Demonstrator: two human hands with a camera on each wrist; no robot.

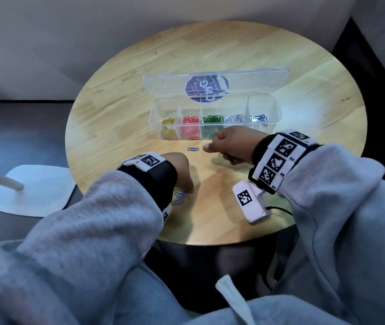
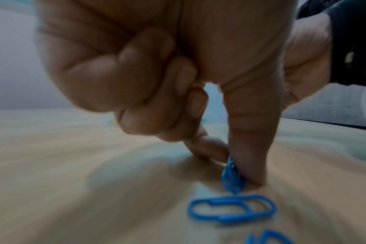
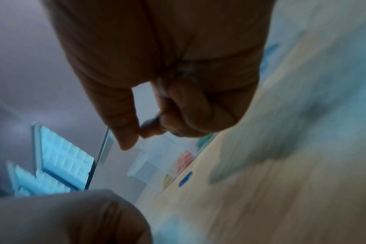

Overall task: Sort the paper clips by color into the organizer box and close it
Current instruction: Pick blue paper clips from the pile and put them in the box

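The clear organizer box (image 1: 215, 134) stands mid-table, its lid (image 1: 163, 83) raised. Its compartments hold yellow, red, green, silver and dark blue clips. My left hand (image 1: 189, 190) is down at the near edge, where thumb and forefinger pinch a blue paper clip (image 2: 232, 176) that stands on its edge against the wood. Two more blue clips (image 2: 232, 208) lie just beside it. One lone blue clip (image 1: 193, 149) rests in front of the box. My right hand (image 1: 206, 148) hovers right of that clip, fingers curled, thumb tip against the forefinger; no clip shows in it.
The round wooden table (image 1: 233, 55) ends close under both wrists. A white lamp base (image 1: 34, 191) with a pole sits on the floor to the left. A tagged white wrist unit (image 1: 251, 202) hangs below my right wrist near the rim.
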